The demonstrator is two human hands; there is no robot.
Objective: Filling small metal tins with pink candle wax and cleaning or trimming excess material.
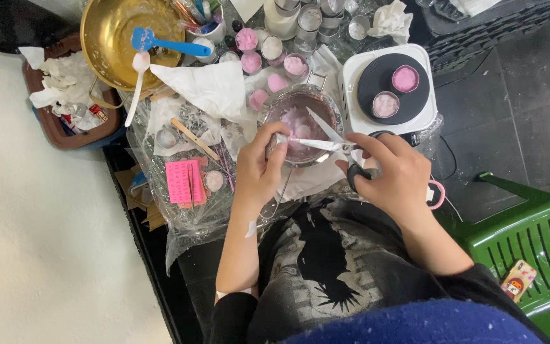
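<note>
lying crosswise, scissors (326, 141) tips toward left hand (259, 167)

A small rectangular packet (518, 280), orange and cream with a red-and-dark picture on its face, is seen lying flat on the slatted seat of the green plastic chair (542, 236), near the chair's front edge.

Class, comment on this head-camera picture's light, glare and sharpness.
Head view: even, soft light with faint shadows; glare inside the gold bowl and on the scissors; hands and table things fairly sharp; the blue cloth at the bottom edge is blurred.
</note>
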